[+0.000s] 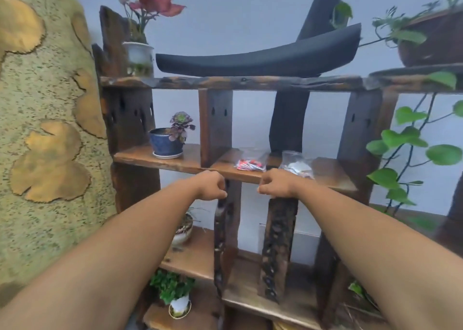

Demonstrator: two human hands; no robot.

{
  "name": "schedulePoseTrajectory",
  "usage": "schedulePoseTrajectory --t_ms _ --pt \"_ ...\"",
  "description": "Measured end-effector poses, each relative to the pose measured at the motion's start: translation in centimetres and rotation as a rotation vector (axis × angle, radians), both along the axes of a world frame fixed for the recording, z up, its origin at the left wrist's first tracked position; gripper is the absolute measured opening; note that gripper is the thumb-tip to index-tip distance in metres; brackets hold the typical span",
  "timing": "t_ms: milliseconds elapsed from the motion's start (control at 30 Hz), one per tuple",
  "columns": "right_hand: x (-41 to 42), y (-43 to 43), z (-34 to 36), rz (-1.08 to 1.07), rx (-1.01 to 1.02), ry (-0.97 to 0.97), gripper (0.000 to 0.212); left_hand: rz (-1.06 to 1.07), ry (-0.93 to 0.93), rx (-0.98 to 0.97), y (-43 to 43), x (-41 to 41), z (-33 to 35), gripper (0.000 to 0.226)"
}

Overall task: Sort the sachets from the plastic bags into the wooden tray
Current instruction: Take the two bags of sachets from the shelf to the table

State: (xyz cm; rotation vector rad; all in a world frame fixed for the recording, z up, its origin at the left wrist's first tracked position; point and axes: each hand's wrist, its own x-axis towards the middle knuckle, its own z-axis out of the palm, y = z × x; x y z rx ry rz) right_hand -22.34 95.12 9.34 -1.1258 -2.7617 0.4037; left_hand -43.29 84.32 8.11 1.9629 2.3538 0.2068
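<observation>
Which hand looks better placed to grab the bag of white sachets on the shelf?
Right. The right hand sits just below and left of the bag of white sachets, at the shelf edge. The left hand is farther off, beyond the bag of red sachets.

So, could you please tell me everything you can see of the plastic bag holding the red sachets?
The clear plastic bag lies flat on the middle wooden shelf, crinkled, with red-and-white sachets bunched at its near end. A second bag with pale sachets lies apart to its right. Nothing but the shelf touches it.
</observation>
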Motion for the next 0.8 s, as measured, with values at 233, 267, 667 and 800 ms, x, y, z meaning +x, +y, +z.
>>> schedulePoseTrajectory --t_ms 233,267,667,800 --pt "2.8 6.7 1.0 -0.117 0.026 0.08 0.026 -0.084 -0.017 0.033 7.6 1.0 1.4 0.03" --pt "2.9 7.7 1.2 -0.126 0.027 0.085 0.024 -0.097 -0.019 0.04 8.6 0.8 1.7 0.033" --pt "0.2 18.6 1.0 -0.327 0.081 0.072 0.034 -0.167 -0.064 0.103 21.8 -4.5 1.0 0.045" --pt "-0.2 21.9 -0.2 -0.385 0.105 0.033 0.059 -0.174 -0.056 0.151 25.5 -5.3 0.5 0.052"
